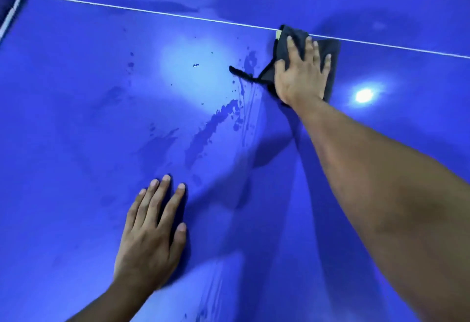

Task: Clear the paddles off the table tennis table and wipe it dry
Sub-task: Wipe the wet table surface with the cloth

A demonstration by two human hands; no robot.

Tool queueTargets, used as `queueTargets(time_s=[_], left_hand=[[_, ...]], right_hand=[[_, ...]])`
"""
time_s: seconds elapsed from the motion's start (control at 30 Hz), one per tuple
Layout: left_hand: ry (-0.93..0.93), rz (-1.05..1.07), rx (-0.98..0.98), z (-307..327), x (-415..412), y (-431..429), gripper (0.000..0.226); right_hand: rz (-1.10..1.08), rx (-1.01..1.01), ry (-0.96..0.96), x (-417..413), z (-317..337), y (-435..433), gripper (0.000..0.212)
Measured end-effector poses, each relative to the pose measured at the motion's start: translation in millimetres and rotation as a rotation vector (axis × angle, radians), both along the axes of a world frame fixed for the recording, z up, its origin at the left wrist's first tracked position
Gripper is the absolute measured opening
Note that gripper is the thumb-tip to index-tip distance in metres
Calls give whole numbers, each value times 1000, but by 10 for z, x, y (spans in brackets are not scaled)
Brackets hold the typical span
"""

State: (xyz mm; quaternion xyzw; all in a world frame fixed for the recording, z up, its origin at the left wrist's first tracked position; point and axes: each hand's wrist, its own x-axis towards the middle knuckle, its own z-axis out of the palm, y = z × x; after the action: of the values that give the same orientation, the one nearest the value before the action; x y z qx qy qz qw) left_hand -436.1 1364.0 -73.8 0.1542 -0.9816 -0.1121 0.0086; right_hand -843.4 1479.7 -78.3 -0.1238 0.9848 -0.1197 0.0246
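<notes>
The blue table tennis table [76, 118] fills the view. My right hand [301, 75] lies flat with spread fingers on a dark grey cloth [330, 52], pressing it onto the table at the white centre line [152, 12]. A thin strap of the cloth [241, 72] trails to the left. Water streaks and droplets [216, 123] lie on the surface left of and below the cloth. My left hand [152, 230] rests palm down on the table near me, holding nothing. No paddles are in view.
The table's white edge line [15, 8] runs along the far left corner. Bright lamp reflections [364, 95] shine on the wet surface at the right and centre.
</notes>
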Motion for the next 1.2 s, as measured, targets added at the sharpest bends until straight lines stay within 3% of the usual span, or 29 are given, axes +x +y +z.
queueTargets(time_s=[0.17, 0.4, 0.6, 0.87, 1.07, 1.2], left_hand=[[3, 10, 0, -3, -6, 27, 62], [13, 11, 13, -9, -62, 46, 61], [18, 21, 5, 15, -49, 7, 57], [29, -8, 9, -36, 14, -36, 56], [124, 12, 193, -49, 40, -84, 56], [114, -22, 168, 12, 113, -51, 54]], right_hand=[[16, 17, -21, -544, 5, -193, 64], [45, 14, -35, -547, 8, -225, 62], [186, -17, -1, 399, -11, -320, 59], [163, 5, 16, 1913, -28, -130, 58], [153, -10, 5, 3104, -29, 178, 58], [138, -21, 5, 3844, 0, 321, 58]])
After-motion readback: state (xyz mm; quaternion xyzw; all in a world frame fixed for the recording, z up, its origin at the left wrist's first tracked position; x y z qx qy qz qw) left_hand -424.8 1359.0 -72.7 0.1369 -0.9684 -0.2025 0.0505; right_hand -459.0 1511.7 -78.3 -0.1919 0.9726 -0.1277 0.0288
